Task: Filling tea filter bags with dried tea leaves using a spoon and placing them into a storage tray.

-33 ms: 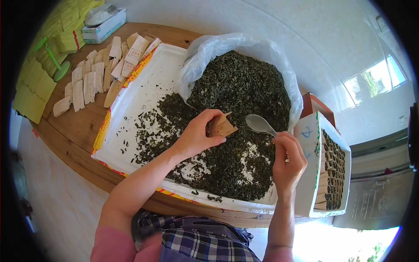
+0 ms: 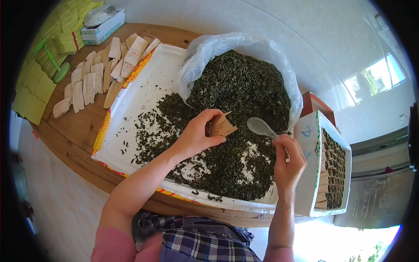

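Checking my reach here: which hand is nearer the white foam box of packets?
Right. The right hand is beside the box, on its left; the left hand is farther left.

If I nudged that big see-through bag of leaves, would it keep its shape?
Probably not: the bag looks thin and wrinkled, so likely floppy. The dark leaves seem loose, so some could spill from its wide-open mouth onto the white tray.

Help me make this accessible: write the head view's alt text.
A person's left hand holds a brown paper packet and the right hand a spoon over dark leaves in a white tray. An open plastic bag holds more leaves; packets fill a white box.
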A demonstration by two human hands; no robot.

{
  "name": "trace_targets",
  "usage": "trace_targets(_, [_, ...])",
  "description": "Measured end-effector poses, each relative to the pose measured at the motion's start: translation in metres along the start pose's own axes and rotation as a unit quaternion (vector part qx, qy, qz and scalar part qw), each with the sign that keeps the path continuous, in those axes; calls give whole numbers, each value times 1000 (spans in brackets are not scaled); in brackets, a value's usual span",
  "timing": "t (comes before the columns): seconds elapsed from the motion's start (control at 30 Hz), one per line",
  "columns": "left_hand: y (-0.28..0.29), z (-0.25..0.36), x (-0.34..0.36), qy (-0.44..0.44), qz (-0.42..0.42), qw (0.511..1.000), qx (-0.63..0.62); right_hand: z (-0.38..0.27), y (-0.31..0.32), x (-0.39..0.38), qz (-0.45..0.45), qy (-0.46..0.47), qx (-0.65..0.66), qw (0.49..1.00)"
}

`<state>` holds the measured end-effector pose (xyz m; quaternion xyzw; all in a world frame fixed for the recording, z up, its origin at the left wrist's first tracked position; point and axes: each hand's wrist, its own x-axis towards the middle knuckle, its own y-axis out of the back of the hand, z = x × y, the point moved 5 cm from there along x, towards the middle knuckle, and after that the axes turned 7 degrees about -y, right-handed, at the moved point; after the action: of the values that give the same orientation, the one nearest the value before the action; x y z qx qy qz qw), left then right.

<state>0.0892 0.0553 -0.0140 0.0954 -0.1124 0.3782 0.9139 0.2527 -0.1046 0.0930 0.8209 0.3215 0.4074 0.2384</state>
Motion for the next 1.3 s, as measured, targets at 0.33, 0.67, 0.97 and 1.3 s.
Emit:
trace_targets(0.33, [-8, -3, -4, 84, -81, 975, -190, 42, -28, -34, -75, -24, -31, 996])
trace_targets(0.67, [-16, -2, -3, 99, -117, 942, -297, -30, -37, 15, -118, 17, 178, 977])
trace_targets(0.97, [-12, -5, -9, 96, -119, 971, -185, -24, -47, 0, -163, 111, 87, 976])
trace_targets(1.3, [-32, 10, -13, 65, -116, 977, -168, -16, 27, 0, -105, 102, 30, 989])
